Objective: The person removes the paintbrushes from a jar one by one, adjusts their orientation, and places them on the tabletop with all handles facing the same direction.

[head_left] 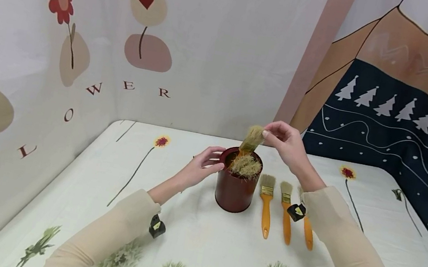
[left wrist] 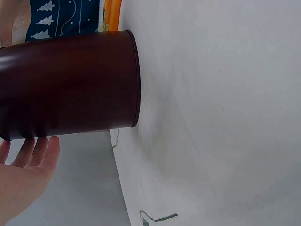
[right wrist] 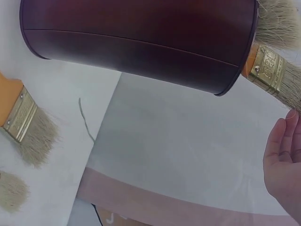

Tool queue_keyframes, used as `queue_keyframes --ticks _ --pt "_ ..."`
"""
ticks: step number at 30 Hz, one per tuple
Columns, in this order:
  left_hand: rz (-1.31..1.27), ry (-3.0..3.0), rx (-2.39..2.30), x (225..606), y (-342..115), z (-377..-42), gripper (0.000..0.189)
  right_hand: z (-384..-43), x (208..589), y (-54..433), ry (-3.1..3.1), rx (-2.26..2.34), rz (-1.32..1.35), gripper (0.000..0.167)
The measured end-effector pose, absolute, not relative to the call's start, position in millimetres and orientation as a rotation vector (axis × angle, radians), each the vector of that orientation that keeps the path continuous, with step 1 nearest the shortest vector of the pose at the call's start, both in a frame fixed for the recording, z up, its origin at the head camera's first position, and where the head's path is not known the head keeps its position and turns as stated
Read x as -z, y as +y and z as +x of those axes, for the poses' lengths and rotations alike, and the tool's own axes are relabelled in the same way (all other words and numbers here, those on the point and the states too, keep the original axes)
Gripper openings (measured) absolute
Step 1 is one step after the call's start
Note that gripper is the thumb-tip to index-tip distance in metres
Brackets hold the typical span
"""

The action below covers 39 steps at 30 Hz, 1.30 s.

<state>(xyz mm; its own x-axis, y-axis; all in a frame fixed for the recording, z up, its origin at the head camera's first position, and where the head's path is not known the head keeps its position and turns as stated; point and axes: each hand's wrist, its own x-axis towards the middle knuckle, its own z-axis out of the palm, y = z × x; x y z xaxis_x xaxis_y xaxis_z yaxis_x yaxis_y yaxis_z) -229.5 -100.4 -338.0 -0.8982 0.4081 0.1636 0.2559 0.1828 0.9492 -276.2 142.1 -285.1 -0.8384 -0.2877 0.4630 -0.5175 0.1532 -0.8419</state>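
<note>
A dark red cylindrical can [head_left: 234,194] stands upright on the table. My left hand [head_left: 203,165] rests its fingertips against the left side of the can, near the rim, with the fingers fairly straight in the left wrist view. Leaning out of the can, bristles up, is a paintbrush [head_left: 251,140] with a brass-coloured ferrule [right wrist: 267,69]. My right hand [head_left: 286,146] pinches this brush by its bristles, above the can. A second clump of pale bristles [head_left: 246,166] shows at the can's mouth; the handle below is hidden inside.
Right of the can lie three paintbrushes with orange handles, bristles pointing away: a wide one [head_left: 265,208], a narrower one [head_left: 285,216] and one [head_left: 307,234] partly under my right wrist. A flower-printed cloth [head_left: 194,248] covers the table, and printed curtains [head_left: 218,58] hang behind.
</note>
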Motion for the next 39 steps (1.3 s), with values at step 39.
queue_keyframes --ticks 39 --pt "0.649 2.333 -1.805 337 -100 -228 0.049 -258 242 200 -1.709 -1.930 0.626 0.009"
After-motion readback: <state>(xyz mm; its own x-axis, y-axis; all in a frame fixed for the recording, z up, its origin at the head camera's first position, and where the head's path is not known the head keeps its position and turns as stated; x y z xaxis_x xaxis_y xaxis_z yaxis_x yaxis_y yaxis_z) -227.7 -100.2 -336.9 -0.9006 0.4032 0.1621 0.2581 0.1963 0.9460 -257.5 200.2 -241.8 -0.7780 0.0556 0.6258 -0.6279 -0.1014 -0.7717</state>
